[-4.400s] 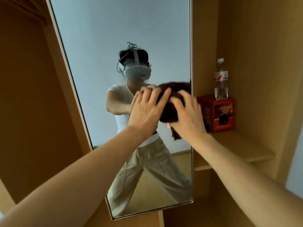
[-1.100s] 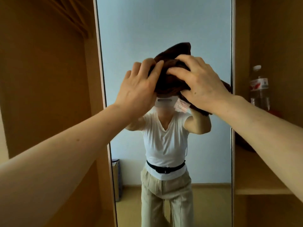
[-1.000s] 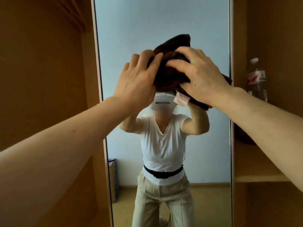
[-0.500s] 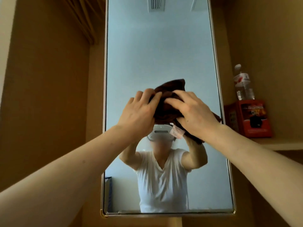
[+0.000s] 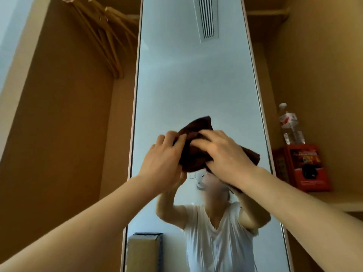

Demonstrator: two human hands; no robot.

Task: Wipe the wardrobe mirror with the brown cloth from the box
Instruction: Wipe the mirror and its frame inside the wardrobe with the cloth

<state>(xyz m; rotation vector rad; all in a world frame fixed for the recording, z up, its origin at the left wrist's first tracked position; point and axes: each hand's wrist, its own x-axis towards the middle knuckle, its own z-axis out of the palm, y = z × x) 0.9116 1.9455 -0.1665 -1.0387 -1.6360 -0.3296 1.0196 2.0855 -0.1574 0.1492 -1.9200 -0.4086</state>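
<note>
The tall wardrobe mirror (image 5: pixel 194 79) fills the centre of the view, framed by a thin pale edge. A bunched dark brown cloth (image 5: pixel 193 154) is pressed flat against the glass at about mid-height. My left hand (image 5: pixel 163 163) grips the cloth's left side with fingers curled over it. My right hand (image 5: pixel 225 156) lies over the cloth's right side and pushes it onto the glass. A corner of cloth sticks out to the right of that hand. The mirror reflects a person in a white top with raised arms.
Right of the mirror a wooden shelf (image 5: pixel 330 201) carries a red box (image 5: pixel 302 167) with a clear water bottle (image 5: pixel 290 124) standing on it. Wooden hangers (image 5: pixel 106 36) hang in the open compartment at upper left. A cardboard box (image 5: pixel 143 252) shows in the reflection at the bottom.
The view has tilted upward, showing the mirror's upper part and a reflected ceiling vent. Both hands stay on the cloth; earlier they carried it from near the shelf to the glass centre.
</note>
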